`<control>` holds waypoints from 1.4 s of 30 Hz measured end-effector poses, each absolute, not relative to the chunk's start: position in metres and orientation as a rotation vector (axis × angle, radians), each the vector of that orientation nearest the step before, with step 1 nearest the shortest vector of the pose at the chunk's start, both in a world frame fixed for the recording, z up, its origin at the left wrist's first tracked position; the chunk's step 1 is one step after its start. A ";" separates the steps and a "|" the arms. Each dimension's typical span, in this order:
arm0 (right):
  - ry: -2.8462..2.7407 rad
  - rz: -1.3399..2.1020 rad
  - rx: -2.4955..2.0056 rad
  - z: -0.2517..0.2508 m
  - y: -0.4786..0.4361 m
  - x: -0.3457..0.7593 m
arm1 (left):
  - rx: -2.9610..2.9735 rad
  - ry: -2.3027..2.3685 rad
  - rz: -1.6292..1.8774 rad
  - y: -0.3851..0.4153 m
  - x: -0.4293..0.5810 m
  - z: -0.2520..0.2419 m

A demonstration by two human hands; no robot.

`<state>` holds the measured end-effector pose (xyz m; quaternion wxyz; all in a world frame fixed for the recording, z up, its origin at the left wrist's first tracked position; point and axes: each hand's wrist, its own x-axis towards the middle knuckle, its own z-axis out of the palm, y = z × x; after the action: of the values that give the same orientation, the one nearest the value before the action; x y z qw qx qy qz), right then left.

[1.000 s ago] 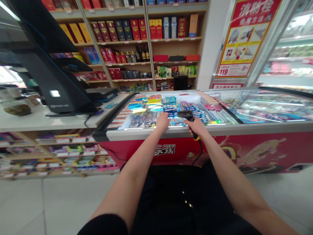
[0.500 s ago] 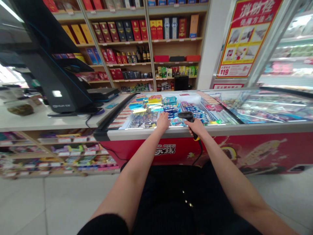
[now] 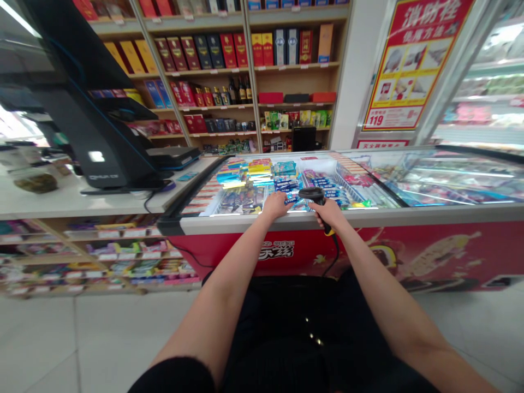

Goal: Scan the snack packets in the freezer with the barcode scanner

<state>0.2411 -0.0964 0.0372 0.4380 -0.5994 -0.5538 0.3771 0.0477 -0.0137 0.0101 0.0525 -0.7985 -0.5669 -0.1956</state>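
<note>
My right hand (image 3: 331,212) is wrapped around the handle of a black barcode scanner (image 3: 311,194); its cable hangs below the hand. To its left, my left hand (image 3: 275,205) is at the near edge of a chest freezer (image 3: 229,225), its fingers closed at one end of a small blue-wrapped pack (image 3: 290,201). The pack points right, toward the scanner head. More blue packs (image 3: 327,190) sit in the freezer beyond the scanner. Yellow packs (image 3: 260,169) and light-blue packs (image 3: 284,167) form piles farther back.
A white counter (image 3: 135,204) with a black checkout terminal (image 3: 102,158) adjoins the freezer on the left. Goods shelves (image 3: 295,82) stand behind. A wire basket wall (image 3: 346,184) divides packs inside the freezer. Snack shelves (image 3: 143,234) are under the counter.
My left hand has shifted slightly to the right and its wrist has turned. A blue-wrapped pack now shows at its fingertips. The right hand and scanner have barely moved.
</note>
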 end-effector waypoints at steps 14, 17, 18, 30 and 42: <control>-1.397 0.947 -1.484 0.039 -0.097 0.242 | -2.438 -1.849 -0.855 -0.013 0.043 0.010; -1.401 0.944 -1.480 0.040 -0.097 0.242 | -2.464 -1.810 -0.904 -0.012 0.043 0.010; -1.394 0.944 -1.480 0.040 -0.098 0.242 | -2.469 -1.804 -0.908 -0.012 0.043 0.010; -1.382 0.964 -1.476 0.036 -0.097 0.241 | -2.379 -1.921 -0.847 -0.011 0.043 0.009; -1.378 0.958 -1.475 0.033 -0.096 0.241 | -2.378 -1.979 -0.797 -0.018 0.047 0.012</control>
<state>0.2406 -0.0955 0.0331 0.4382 -0.5935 -0.5542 0.3856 0.0466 -0.0184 0.0121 -0.0265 -0.7441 -0.6192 -0.2495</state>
